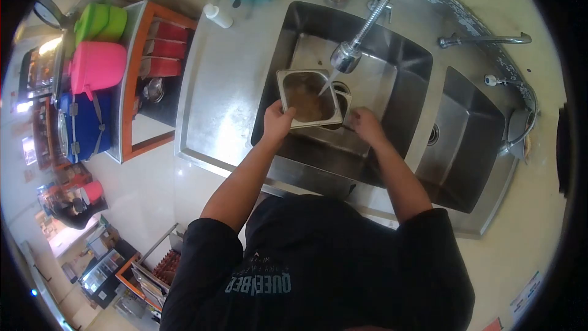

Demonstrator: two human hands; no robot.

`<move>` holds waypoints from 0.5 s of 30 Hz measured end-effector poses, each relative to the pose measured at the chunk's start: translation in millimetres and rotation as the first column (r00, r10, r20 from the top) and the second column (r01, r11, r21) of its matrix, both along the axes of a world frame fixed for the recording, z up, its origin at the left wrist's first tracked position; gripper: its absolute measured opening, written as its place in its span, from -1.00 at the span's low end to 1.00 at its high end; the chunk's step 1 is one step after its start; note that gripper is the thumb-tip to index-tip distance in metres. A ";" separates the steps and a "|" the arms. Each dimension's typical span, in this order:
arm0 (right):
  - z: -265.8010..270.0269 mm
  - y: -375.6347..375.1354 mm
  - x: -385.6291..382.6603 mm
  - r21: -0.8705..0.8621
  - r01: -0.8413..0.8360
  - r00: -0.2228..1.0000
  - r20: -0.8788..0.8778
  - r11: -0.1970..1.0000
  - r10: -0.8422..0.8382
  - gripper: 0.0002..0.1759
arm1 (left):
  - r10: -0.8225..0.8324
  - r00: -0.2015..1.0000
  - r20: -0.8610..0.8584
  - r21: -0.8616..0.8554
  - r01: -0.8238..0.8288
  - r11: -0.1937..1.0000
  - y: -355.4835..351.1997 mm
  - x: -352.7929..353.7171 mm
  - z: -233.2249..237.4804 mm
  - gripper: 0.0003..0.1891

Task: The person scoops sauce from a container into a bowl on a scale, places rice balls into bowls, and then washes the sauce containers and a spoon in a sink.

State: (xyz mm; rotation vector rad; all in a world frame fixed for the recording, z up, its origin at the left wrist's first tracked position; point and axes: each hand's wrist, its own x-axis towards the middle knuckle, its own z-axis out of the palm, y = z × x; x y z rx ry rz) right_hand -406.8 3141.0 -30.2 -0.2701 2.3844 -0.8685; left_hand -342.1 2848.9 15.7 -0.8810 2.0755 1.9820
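Steel pan (306, 99) faced open side up under faucet (346, 56), long axis probably running away from body. Left hand (278, 119) gripped its near rim; right hand (366, 125) was at the right corner, can't tell its grip.

Both your arms are out forward, forearms bare, elbows a little bent, converging on the pan (301, 72).

Your left hand (278, 121) is at the pan's near-left corner. The fingers are closed onto the rim there, the back of the hand faces up, and the wrist is in line with the forearm. The left forearm runs back and away from the pan's left side.

Your right hand (366, 125) is just beside the pan's near-right corner. It is knuckles up, with the fingers curled down and inward toward the pan. You cannot tell whether they grip anything. The wrist is slightly bent. The right forearm angles back from the pan's right side.

The hands are level with each other, with the pan's near edge between them.
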 end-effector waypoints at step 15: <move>69.3 -45.0 -22.3 -0.095 0.119 0.938 -0.315 0.988 -0.143 -0.77 | -0.401 0.896 -0.191 0.045 0.416 0.908 66.2 -105.7 26.0 -0.73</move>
